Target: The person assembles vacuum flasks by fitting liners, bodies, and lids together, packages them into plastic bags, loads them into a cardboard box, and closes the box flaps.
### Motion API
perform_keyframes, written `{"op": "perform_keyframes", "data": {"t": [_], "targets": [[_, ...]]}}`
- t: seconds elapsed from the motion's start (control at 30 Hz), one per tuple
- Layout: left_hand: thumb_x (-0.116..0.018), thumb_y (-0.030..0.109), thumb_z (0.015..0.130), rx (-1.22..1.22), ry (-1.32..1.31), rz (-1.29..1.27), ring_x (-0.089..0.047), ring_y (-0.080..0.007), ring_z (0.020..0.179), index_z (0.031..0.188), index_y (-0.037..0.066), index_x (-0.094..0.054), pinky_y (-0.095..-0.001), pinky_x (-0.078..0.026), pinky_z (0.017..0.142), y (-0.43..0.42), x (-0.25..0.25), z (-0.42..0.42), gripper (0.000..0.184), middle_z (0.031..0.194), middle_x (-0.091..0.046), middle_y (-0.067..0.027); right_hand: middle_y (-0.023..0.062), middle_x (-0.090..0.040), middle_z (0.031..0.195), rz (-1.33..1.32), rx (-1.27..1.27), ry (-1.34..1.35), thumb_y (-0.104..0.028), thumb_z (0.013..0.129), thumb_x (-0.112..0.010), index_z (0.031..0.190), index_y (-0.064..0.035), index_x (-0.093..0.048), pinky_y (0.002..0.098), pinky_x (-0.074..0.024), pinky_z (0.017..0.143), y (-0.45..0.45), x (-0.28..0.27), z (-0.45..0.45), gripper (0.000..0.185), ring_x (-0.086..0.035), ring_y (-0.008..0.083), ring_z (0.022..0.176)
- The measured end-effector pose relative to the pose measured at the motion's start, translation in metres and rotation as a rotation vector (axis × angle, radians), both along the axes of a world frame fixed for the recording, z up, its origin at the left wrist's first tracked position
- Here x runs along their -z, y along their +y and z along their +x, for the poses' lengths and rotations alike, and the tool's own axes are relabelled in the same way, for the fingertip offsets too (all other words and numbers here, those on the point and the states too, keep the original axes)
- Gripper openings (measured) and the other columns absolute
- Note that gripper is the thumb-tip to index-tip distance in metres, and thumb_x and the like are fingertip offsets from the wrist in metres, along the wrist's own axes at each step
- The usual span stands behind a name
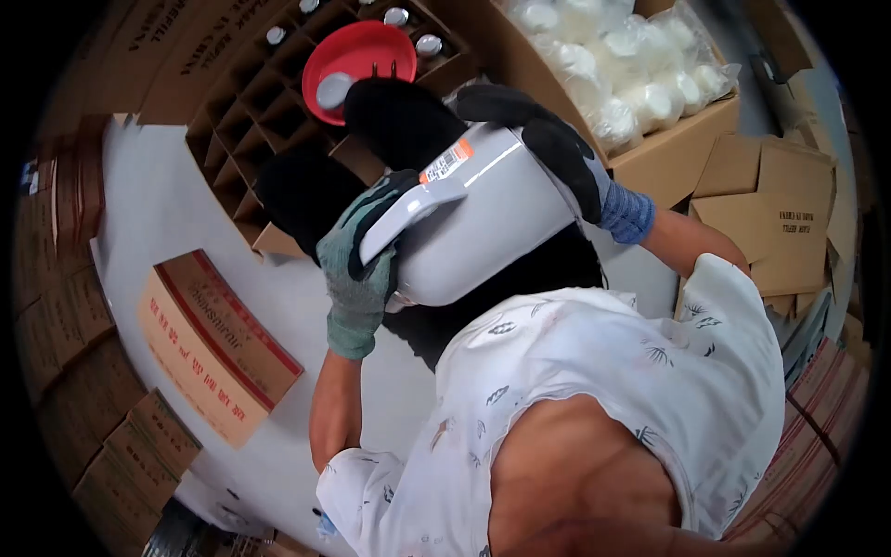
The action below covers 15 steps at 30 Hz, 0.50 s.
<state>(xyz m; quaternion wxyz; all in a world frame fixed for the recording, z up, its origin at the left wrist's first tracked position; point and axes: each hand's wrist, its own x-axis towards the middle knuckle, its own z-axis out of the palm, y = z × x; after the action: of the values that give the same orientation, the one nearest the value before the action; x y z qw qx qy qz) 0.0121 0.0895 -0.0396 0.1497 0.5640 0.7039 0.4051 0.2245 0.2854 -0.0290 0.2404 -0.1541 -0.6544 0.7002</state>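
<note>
A light grey vacuum flask jug point(492, 218) lies tilted across my lap, with an orange and white barcode label point(447, 161) near its handle point(408, 215). My left hand point(357, 251), in a grey-green work glove, is closed round the handle end of the jug, its fingers partly hidden behind the handle. My right hand point(557, 144), in a dark-palmed glove with a blue cuff, is closed over the jug's opposite end. A red plastic bowl point(357, 46) beyond my knees holds a round pale disc point(335, 91) and small dark pieces.
The bowl sits on a divided carton point(246, 139) with several silver-topped pieces in its cells. At the right, a carton point(668, 153) holds bagged white round parts point(631, 70). Flattened cardboard point(770, 213) lies beyond it. A printed carton point(218, 348) stands on the floor at left, near stacked boxes point(139, 455).
</note>
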Motion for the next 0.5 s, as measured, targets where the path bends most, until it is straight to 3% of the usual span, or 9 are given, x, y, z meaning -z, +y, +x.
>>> {"op": "perform_keyframes", "data": {"t": [0.1,0.17,0.2,0.3,0.33,0.37,0.4,0.47,0.5], "targets": [[-0.054,0.015,0.079,0.204,0.074,0.208,-0.062,-0.0320,0.102,0.110,-0.003,-0.062,-0.0379,-0.045,0.094,0.037,-0.015,-0.002,0.037,0.112,-0.064,-0.0193,0.0180,-0.047,0.130,0.341,0.002,-0.015,-0.025,0.092,-0.045,0.130,-0.0033,-0.049,0.0354,-0.0291,0.106,0.021,0.003,-0.003,0.044,-0.041,0.0310,0.125],[-0.054,0.011,0.079,0.056,-0.293,0.080,-0.063,-0.0286,0.100,0.107,-0.003,-0.063,-0.0361,-0.045,0.094,0.034,0.012,-0.007,0.033,0.108,-0.066,-0.0166,0.0184,-0.047,0.128,0.540,0.005,-0.016,-0.025,0.091,-0.047,0.130,-0.0048,-0.049,0.0368,-0.0304,0.105,0.024,0.006,-0.006,0.044,-0.042,0.0335,0.122],[-0.053,0.010,0.079,-0.025,-0.479,0.016,-0.063,-0.0269,0.099,0.105,-0.003,-0.064,-0.0352,-0.045,0.094,0.032,0.025,-0.010,0.031,0.105,-0.067,-0.0152,0.0203,-0.036,0.141,0.566,-0.106,-0.039,-0.045,0.086,-0.045,0.134,-0.0042,-0.045,0.0455,-0.0217,0.110,0.023,-0.002,-0.003,0.063,-0.030,0.0359,0.135],[-0.053,0.011,0.083,-0.194,-0.840,-0.274,-0.062,-0.0209,0.086,0.105,-0.004,-0.064,-0.0299,-0.049,0.080,0.014,0.101,-0.020,0.029,0.092,-0.067,-0.0130,0.0213,-0.036,0.142,1.107,-0.365,-0.010,-0.058,0.082,-0.047,0.136,-0.0077,-0.045,0.0580,-0.0153,0.108,0.032,-0.010,-0.006,0.074,-0.027,0.0420,0.134],[-0.054,0.012,0.084,-0.285,-0.863,-0.342,-0.062,-0.0210,0.084,0.104,-0.004,-0.064,-0.0299,-0.049,0.078,0.006,0.132,-0.016,0.028,0.088,-0.066,-0.0126,0.0216,-0.039,0.140,1.090,-0.370,0.124,-0.069,0.079,-0.045,0.130,-0.0083,-0.052,0.0601,-0.0149,0.107,0.032,0.001,-0.010,0.080,-0.031,0.0426,0.131],[-0.057,0.018,0.086,-0.171,-0.946,-0.353,-0.061,-0.0222,0.082,0.102,-0.004,-0.063,-0.0314,-0.049,0.077,0.019,0.092,0.007,0.028,0.085,-0.065,-0.0109,0.0215,-0.041,0.138,0.992,-0.399,0.176,-0.072,0.078,-0.044,0.128,-0.0086,-0.055,0.0606,-0.0146,0.107,0.028,0.003,-0.015,0.081,-0.034,0.0434,0.130],[-0.059,0.021,0.086,0.211,-0.282,-0.077,-0.061,-0.0202,0.083,0.099,-0.004,-0.064,-0.0309,-0.049,0.078,0.027,0.095,0.000,0.028,0.086,-0.065,-0.0094,0.0213,-0.044,0.135,0.896,-0.419,0.225,-0.075,0.077,-0.043,0.125,-0.0089,-0.058,0.0611,-0.0144,0.107,0.024,0.005,-0.018,0.082,-0.036,0.0441,0.128],[-0.059,0.019,0.084,-0.334,-0.537,-0.168,-0.062,-0.0190,0.083,0.099,-0.003,-0.065,-0.0302,-0.049,0.076,0.026,0.080,0.012,0.027,0.087,-0.066,-0.0091,0.0195,-0.053,0.125,0.732,-0.279,0.232,-0.067,0.080,-0.046,0.119,-0.0032,-0.059,0.0494,-0.0219,0.109,0.029,0.020,-0.018,0.076,-0.044,0.0367,0.122],[-0.058,0.017,0.084,-0.276,-0.589,-0.192,-0.061,-0.0216,0.089,0.107,-0.002,-0.062,-0.0326,-0.049,0.083,0.030,0.053,0.012,0.030,0.096,-0.065,-0.0110,0.0162,-0.055,0.122,0.571,-0.211,0.206,-0.062,0.083,-0.046,0.119,-0.0048,-0.059,0.0481,-0.0263,0.106,0.020,0.023,-0.016,0.069,-0.047,0.0324,0.118]]}}
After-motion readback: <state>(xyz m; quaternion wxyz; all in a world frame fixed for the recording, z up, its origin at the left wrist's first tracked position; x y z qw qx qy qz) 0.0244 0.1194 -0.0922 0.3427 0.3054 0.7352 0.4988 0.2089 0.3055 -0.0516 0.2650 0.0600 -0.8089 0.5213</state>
